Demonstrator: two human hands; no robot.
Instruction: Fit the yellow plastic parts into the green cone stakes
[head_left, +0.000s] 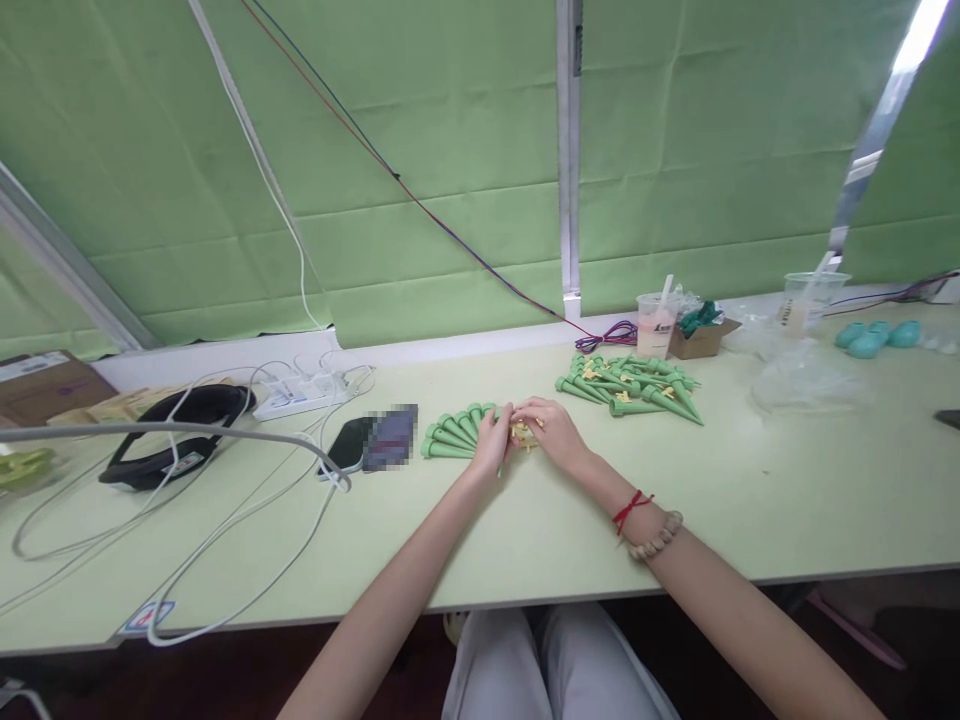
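Note:
My left hand (493,440) is closed around a green plastic spike, whose thin tip (500,472) pokes out below the fingers. Against it, my right hand (551,428) curls inward with its fingertips meeting the left hand's; whatever they pinch is hidden. Small yellow plastic pieces (525,436) lie between and beneath the two hands. Just left of my left hand, several green spikes (454,432) are laid side by side in a fan on the table. A loose heap of green spikes (637,383) mixed with yellow pieces sits farther back on the right.
Two phones (390,438) lie left of the fanned spikes. White cables (247,510), a power strip (300,392) and a black headband-like device (176,440) occupy the left. Behind the heap stand a drink cup (655,328) and a small cardboard box (701,341); another cup (802,305) is farther right.

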